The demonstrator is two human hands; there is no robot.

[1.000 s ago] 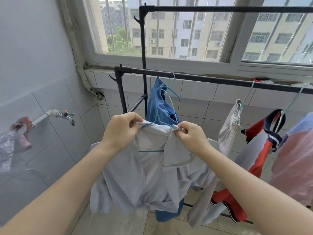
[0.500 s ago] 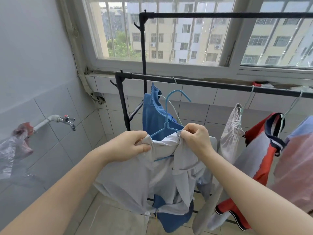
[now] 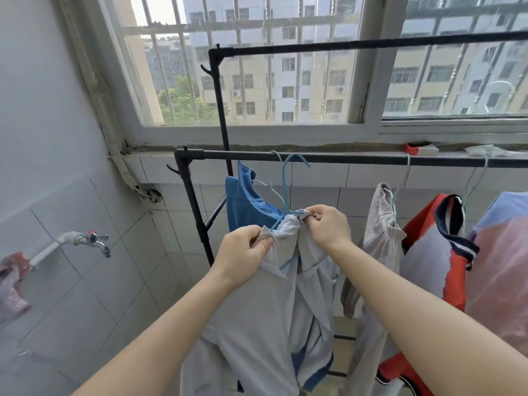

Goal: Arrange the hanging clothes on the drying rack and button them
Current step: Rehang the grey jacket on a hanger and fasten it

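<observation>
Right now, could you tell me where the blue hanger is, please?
Head view, centre: the blue hanger carries the pale shirt gripped by the left hand and right hand, its hook up at the lower black rail.

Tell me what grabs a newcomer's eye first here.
The left hand and right hand pinch the collar of a pale grey shirt on a light blue wire hanger at centre frame. Behind them runs the black metal drying rack, with a red, white and navy jacket hanging at the right.

pale grey shirt [image 3: 257, 324], blue hanger [image 3: 285, 190], black rack [image 3: 343, 160]
</observation>
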